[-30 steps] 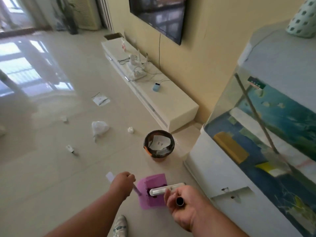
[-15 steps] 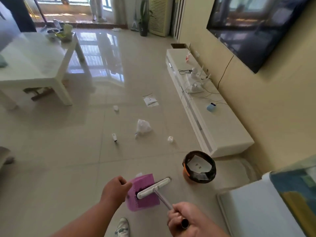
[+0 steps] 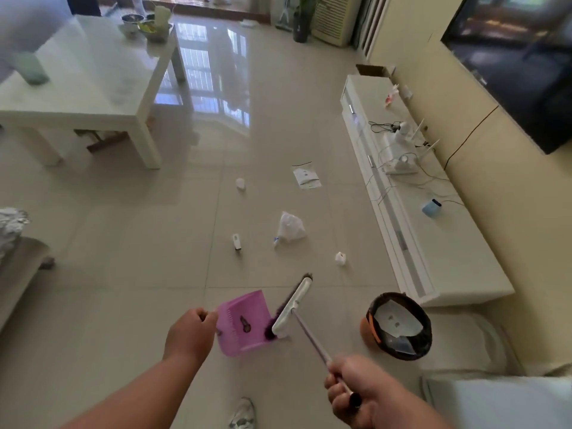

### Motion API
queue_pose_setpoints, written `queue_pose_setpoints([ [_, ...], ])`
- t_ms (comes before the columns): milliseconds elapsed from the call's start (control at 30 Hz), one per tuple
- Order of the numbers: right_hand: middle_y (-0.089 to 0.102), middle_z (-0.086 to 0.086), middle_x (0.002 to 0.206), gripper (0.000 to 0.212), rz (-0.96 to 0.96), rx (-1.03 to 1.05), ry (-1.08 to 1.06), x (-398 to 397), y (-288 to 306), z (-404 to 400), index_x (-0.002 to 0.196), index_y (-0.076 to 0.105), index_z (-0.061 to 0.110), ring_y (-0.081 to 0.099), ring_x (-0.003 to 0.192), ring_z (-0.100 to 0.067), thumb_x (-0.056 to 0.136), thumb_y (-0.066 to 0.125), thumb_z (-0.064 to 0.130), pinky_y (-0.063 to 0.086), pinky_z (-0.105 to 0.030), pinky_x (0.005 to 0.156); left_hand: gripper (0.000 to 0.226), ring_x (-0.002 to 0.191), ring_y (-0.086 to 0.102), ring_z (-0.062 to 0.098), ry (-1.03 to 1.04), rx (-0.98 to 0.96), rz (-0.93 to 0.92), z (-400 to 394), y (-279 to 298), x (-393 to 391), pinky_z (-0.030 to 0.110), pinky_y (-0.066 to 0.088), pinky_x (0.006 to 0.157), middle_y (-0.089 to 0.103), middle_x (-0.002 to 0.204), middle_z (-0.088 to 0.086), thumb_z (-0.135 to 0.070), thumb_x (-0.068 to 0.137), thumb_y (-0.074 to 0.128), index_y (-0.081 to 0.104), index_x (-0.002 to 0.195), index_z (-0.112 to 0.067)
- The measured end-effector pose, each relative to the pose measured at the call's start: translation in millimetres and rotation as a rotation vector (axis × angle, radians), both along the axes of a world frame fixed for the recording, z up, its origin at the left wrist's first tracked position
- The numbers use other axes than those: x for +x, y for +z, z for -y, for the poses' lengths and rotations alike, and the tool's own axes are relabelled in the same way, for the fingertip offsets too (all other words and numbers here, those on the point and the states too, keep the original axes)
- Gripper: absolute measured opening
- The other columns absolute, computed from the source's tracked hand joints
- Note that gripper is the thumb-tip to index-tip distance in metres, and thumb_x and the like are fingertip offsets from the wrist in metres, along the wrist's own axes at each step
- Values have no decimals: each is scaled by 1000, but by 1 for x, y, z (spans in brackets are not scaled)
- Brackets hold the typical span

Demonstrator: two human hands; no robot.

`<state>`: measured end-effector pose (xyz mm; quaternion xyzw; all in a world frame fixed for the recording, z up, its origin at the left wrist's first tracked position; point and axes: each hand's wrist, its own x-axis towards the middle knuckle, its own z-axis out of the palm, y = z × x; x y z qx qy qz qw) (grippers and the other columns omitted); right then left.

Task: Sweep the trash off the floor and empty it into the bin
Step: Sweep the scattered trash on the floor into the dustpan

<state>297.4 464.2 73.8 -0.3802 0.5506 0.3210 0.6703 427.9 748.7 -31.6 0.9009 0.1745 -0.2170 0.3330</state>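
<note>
My left hand (image 3: 191, 331) grips the handle of a pink dustpan (image 3: 244, 323) held just above the floor. My right hand (image 3: 356, 388) is closed around the thin handle of a broom whose white head (image 3: 292, 305) with dark bristles stands beside the dustpan's right edge. Trash lies scattered on the tiles ahead: a crumpled clear plastic bag (image 3: 290, 228), a flat white packet (image 3: 305, 177), a small white wad (image 3: 340, 258), a small white box (image 3: 237, 242) and a white lump (image 3: 240, 183). A round bin (image 3: 397, 325) with a dark liner and papers inside stands to the right.
A long white TV bench (image 3: 433, 243) with cables and a router runs along the right wall under a TV (image 3: 520, 57). A white coffee table (image 3: 80, 88) stands at the left. A white cabinet (image 3: 501, 400) is at the lower right, my shoe (image 3: 244, 413) below.
The view has swung left and away from the fish tank, bringing the coffee table in. The broom head has turned and moved forward, to the right side of the dustpan.
</note>
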Motion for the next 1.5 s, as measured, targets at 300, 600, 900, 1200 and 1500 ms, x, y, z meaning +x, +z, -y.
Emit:
queue_pose_setpoints([
  [300,43,-10,69,31,-26,-408,405,17,-20,22,111,58,12,34,38,-13,95,33,2,26,-18,45,37,81,67,36,-172,129,-50,-44,-29,37,42,49,72,76,78,6,-35,103,62,60,71,-17],
  [600,45,-15,72,35,-169,-500,638,39,-80,22,101,58,8,36,47,-16,90,26,-4,31,-19,46,38,78,63,38,-86,94,-70,-50,-49,57,42,43,69,67,70,8,-29,103,66,63,69,-13],
  [900,46,-19,85,39,-112,-387,805,62,-94,-14,111,61,-1,37,57,-21,88,30,-8,30,-31,51,39,68,58,27,7,18,-74,-33,-63,45,41,40,66,65,68,6,-35,107,64,65,77,-10],
  [1200,40,-7,68,35,-43,-203,711,75,-68,-34,106,62,12,33,47,-14,90,36,-4,23,-24,46,19,54,78,28,45,-69,-110,-22,-53,46,36,60,57,77,76,5,-36,98,73,71,89,-20],
  [1500,42,-6,67,37,13,-266,669,81,-41,-26,124,53,13,34,51,-13,95,38,-2,24,-25,48,13,59,80,27,61,-88,-111,-27,-58,48,44,65,66,79,80,8,-31,104,65,69,94,-22],
])
